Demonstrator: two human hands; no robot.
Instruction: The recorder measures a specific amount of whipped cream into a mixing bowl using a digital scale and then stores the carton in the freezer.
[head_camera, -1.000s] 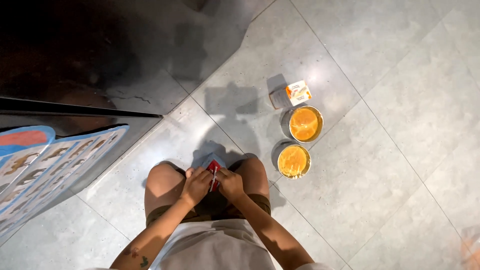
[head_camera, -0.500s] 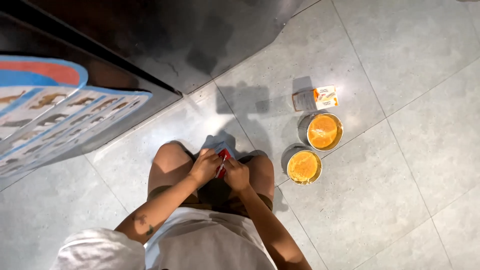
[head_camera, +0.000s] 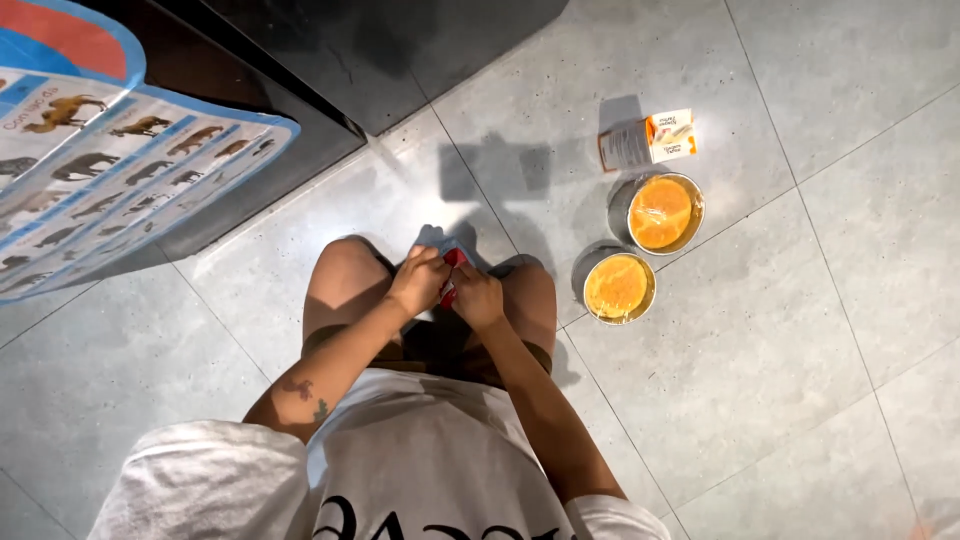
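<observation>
I am squatting on a grey tiled floor, looking down past my white shirt at my knees. My left hand (head_camera: 418, 281) and my right hand (head_camera: 477, 297) are pressed together in front of my knees, both closed on a small red packet (head_camera: 452, 275), of which only a sliver shows between the fingers. Two round metal tins of orange stuff stand on the floor to my right: the nearer tin (head_camera: 617, 286) by my right knee, the farther tin (head_camera: 658, 212) just beyond it.
A small white and orange carton (head_camera: 648, 140) lies on its side beyond the tins. A blue-edged poster with animal pictures (head_camera: 95, 160) hangs at the upper left over a dark glossy surface (head_camera: 380, 50). Grey floor tiles (head_camera: 800, 350) spread to the right.
The view has swung so the tins and carton sit further right and the poster fills more of the left. Both hands stay closed together on the red packet.
</observation>
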